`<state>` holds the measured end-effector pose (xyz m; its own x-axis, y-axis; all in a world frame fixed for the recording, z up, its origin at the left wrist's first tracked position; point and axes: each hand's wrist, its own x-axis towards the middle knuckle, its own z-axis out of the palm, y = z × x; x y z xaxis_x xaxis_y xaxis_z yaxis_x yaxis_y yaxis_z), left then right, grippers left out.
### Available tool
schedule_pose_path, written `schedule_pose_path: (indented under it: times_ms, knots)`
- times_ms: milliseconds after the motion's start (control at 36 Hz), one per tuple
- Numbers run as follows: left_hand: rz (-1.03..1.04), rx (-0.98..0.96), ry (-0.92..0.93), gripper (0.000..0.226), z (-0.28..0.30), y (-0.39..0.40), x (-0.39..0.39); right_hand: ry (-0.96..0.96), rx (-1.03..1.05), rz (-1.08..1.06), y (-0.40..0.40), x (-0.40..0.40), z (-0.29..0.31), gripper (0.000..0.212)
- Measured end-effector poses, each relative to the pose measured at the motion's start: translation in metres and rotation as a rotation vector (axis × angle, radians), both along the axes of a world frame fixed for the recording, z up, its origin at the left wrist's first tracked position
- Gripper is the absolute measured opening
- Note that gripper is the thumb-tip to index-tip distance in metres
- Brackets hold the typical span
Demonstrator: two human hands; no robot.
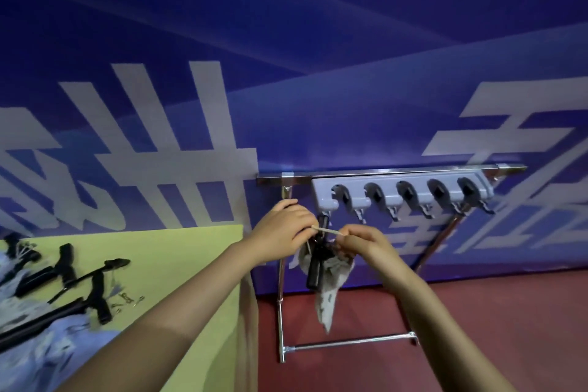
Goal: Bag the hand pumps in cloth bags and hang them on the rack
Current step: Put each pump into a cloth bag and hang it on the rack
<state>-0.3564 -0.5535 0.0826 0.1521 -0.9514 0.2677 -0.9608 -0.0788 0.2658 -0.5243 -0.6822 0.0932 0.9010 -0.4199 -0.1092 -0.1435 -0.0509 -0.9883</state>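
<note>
Two hands work at the left end of a metal rack [350,176], pulling a pale cord [327,230] taut between them. The left hand [283,226] pinches one end of the cord with curled fingers; the right hand [362,242] pinches the other end between thumb and fingertips. Just below the cord, between the two hands, hangs a black hand pump [316,267], tilted slightly, with its top near the first slot of a grey holder [401,194]. A patterned cloth bag [327,299] droops around and beneath the pump, its narrow end pointing down toward the rack's lower crossbar [350,341]; much of the pump's black barrel shows outside the cloth. Whether the pump's top sits in the holder cannot be told, as the hands cover it.

The grey holder is fixed along the rack's top rail and carries five round slots with small hooks beneath. The rack stands on a red floor [477,328], against a blue banner [286,41] with large white characters.

Left of the rack, close beside its left leg, stands a table [191,248] with a yellow top. On it, well apart from the rack, lie several more black pumps [63,274] with T-shaped handles, some resting on pale blue-white cloth [41,360] at the near left edge. A few small metal clips [127,298] lie on the yellow surface just beside the pumps.
</note>
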Motion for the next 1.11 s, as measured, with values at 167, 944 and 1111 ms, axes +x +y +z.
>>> schedule_pose_path:
  times_ms: [167,944,1111]
  knots:
    - [-0.024,0.064,-0.07,0.021,-0.006,-0.031,0.001,-0.057,0.306,-0.137,-0.016,0.004,-0.02,0.016]
    - [0.243,0.007,0.58,0.028,-0.02,-0.05,-0.013,-0.113,0.331,-0.22,-0.023,0.032,-0.039,0.021]
    - [0.218,-0.027,0.672,0.022,-0.014,-0.039,-0.024,-0.243,0.584,-0.115,-0.014,0.027,-0.036,0.023]
